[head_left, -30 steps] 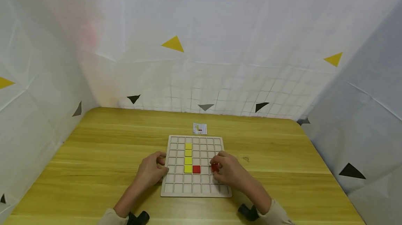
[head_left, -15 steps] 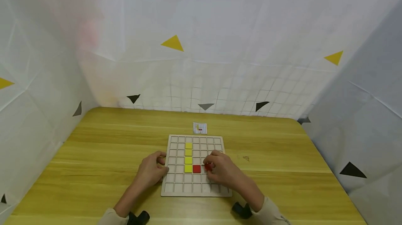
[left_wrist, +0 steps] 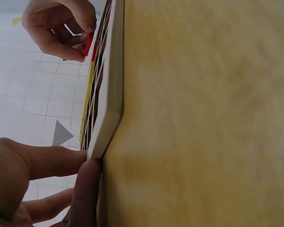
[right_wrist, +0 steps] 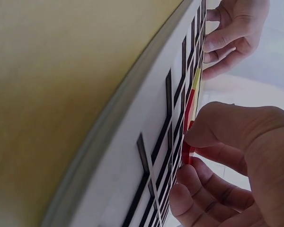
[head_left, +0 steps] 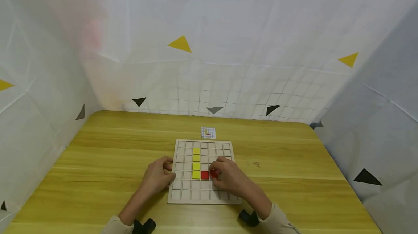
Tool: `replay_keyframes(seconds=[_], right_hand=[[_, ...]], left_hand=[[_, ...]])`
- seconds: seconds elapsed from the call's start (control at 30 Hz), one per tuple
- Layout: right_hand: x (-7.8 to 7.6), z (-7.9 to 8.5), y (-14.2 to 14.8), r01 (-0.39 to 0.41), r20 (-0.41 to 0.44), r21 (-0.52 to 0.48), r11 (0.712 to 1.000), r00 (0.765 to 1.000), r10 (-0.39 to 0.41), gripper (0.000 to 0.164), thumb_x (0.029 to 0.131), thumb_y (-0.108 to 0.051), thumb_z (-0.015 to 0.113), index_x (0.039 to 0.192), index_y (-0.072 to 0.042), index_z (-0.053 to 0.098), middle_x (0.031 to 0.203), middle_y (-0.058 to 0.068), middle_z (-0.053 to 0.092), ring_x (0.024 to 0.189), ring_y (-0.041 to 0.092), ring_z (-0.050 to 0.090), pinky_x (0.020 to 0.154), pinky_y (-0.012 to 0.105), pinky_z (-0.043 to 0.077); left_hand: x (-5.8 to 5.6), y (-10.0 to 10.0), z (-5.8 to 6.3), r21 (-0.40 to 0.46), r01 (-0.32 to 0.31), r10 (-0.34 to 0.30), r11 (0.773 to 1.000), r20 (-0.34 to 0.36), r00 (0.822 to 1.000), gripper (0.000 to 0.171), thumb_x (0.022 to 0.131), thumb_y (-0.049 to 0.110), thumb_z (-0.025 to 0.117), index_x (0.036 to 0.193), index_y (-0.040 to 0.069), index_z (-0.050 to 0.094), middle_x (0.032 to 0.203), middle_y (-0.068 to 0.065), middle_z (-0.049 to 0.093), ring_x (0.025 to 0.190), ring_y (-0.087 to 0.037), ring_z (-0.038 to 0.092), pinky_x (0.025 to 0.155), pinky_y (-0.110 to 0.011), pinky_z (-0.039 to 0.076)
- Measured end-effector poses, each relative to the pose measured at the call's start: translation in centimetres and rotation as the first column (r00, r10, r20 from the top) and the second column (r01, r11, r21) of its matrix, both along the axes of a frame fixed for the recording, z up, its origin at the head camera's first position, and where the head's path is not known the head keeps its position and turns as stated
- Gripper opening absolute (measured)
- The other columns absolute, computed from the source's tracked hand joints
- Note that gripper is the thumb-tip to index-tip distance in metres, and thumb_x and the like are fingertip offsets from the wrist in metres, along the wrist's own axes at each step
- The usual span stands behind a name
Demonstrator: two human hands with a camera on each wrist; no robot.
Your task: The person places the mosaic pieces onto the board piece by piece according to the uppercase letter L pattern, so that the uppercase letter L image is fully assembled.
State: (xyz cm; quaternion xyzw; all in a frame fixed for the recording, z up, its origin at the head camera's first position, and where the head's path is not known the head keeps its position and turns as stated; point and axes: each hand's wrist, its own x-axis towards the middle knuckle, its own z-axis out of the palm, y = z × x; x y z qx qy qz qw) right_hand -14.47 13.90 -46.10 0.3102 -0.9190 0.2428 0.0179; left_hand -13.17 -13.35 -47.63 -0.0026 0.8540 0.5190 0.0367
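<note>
A pale wooden grid board lies flat on the table. Four-sided yellow tiles form a column in its cells, and a red tile sits right of the lowest one. My right hand pinches another red tile between thumb and fingers, at the cell just right of the placed red one; the fingers partly cover it. Whether it lies fully in the cell cannot be told. My left hand holds the board's left edge, with thumb and finger against the rim.
Behind the board lies a small printed card showing a grid with yellow and red marks. The wooden table extends to both sides. White sheets with triangle marks stand around it.
My right hand has moved left across the board with the red tile, bringing it beside the placed red tile. My left hand has stayed at the board's left edge.
</note>
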Motion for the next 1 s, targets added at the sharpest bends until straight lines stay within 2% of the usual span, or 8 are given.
replay_keyframes(seconds=[0.33, 0.5, 0.67, 0.77, 0.83, 0.9, 1.0], right_hand=[[0.0, -0.4, 0.1, -0.001, -0.011, 0.009, 1.0, 1.0, 0.001, 0.026, 0.076, -0.006, 0.077, 0.101, -0.013, 0.074, 0.091, -0.005, 0.057, 0.079, 0.012, 0.054, 0.067, 0.021, 0.049], [0.2, -0.4, 0.6, 0.008, -0.053, -0.022, 1.0, 0.999, -0.009, 0.026, 0.075, -0.007, 0.077, 0.101, -0.011, 0.074, 0.093, -0.002, 0.06, 0.079, 0.013, 0.056, 0.068, 0.023, 0.051], [0.6, 0.0, 2.3, 0.08, -0.092, -0.055, 0.995, 0.992, -0.085, 0.025, 0.08, -0.012, 0.077, 0.105, -0.008, 0.072, 0.098, 0.001, 0.062, 0.081, 0.016, 0.061, 0.067, 0.027, 0.053], [0.5, 0.2, 4.0, 0.132, -0.143, -0.024, 0.991, 0.981, -0.134, 0.029, 0.083, -0.016, 0.079, 0.109, -0.006, 0.072, 0.102, 0.003, 0.064, 0.087, 0.019, 0.063, 0.07, 0.032, 0.055], [0.4, 0.3, 5.3, 0.163, -0.18, 0.01, 0.987, 0.971, -0.159, 0.032, 0.084, -0.018, 0.079, 0.112, -0.006, 0.071, 0.105, 0.004, 0.065, 0.093, 0.021, 0.064, 0.075, 0.037, 0.056], [0.3, 0.3, 6.6, 0.184, -0.217, 0.047, 0.982, 0.961, -0.17, 0.037, 0.085, -0.02, 0.078, 0.117, -0.004, 0.07, 0.109, 0.007, 0.066, 0.099, 0.025, 0.063, 0.081, 0.043, 0.056], [0.1, 0.4, 8.5, 0.209, -0.262, 0.096, 0.973, 0.949, -0.178, 0.045, 0.087, -0.024, 0.078, 0.125, -0.002, 0.067, 0.116, 0.012, 0.066, 0.107, 0.033, 0.061, 0.089, 0.051, 0.053]], left_hand=[[0.0, 0.0, 0.0, -0.007, -0.002, 0.002, 1.0, -0.005, 1.0, 0.048, 0.078, -0.004, 0.074, 0.124, -0.004, 0.062, 0.093, -0.009, 0.059, 0.072, -0.016, 0.062, 0.047, -0.031, 0.054], [0.1, -0.1, 0.0, -0.003, 0.002, -0.002, 1.0, -0.004, 1.0, 0.048, 0.078, -0.004, 0.074, 0.124, -0.004, 0.061, 0.093, -0.009, 0.059, 0.072, -0.016, 0.062, 0.047, -0.031, 0.054], [0.0, -0.1, 0.1, -0.002, 0.014, -0.014, 1.0, 0.026, 1.0, 0.046, 0.081, -0.001, 0.074, 0.125, -0.003, 0.062, 0.095, -0.009, 0.06, 0.073, -0.017, 0.063, 0.048, -0.031, 0.054], [-0.3, -0.5, 0.2, -0.012, 0.029, -0.029, 1.0, 0.036, 0.999, 0.042, 0.085, 0.002, 0.073, 0.126, -0.001, 0.062, 0.094, -0.007, 0.062, 0.072, -0.016, 0.063, 0.05, -0.031, 0.053], [-0.5, -0.9, 0.3, -0.051, 0.039, -0.038, 0.998, 0.011, 0.999, 0.039, 0.088, 0.006, 0.072, 0.126, 0.0, 0.063, 0.094, -0.005, 0.064, 0.073, -0.015, 0.064, 0.054, -0.03, 0.053], [-0.6, -1.5, 0.5, -0.105, 0.045, -0.05, 0.993, -0.043, 0.998, 0.037, 0.089, 0.009, 0.071, 0.125, 0.001, 0.064, 0.094, -0.004, 0.066, 0.076, -0.015, 0.065, 0.059, -0.031, 0.054], [-0.8, -2.5, 0.9, -0.257, 0.035, -0.082, 0.966, -0.175, 0.981, 0.038, 0.09, 0.016, 0.072, 0.124, 0.002, 0.065, 0.099, -0.006, 0.067, 0.087, -0.019, 0.066, 0.07, -0.036, 0.056]])
